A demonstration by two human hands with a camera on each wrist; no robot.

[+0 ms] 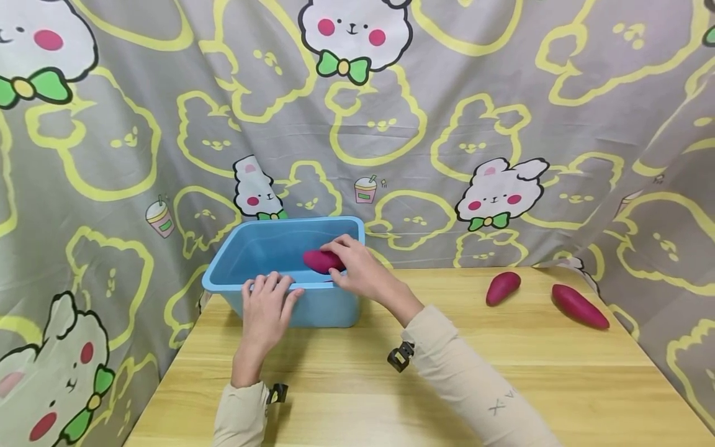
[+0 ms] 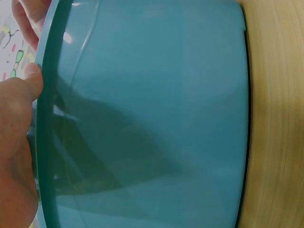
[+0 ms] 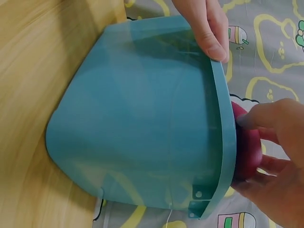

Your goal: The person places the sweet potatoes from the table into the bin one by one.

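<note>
Purple and smooth-looking, the sweet potato (image 1: 319, 261) sits near mid-frame at the mouth of the blue bin (image 1: 321, 308), pinched between the right hand's (image 1: 360, 268) thumb and fingers. The left hand (image 1: 265, 310) grips the near rim. I'd guess it's firm, fairly light, perhaps slippery; its thick middle seems the surest hold.
</note>
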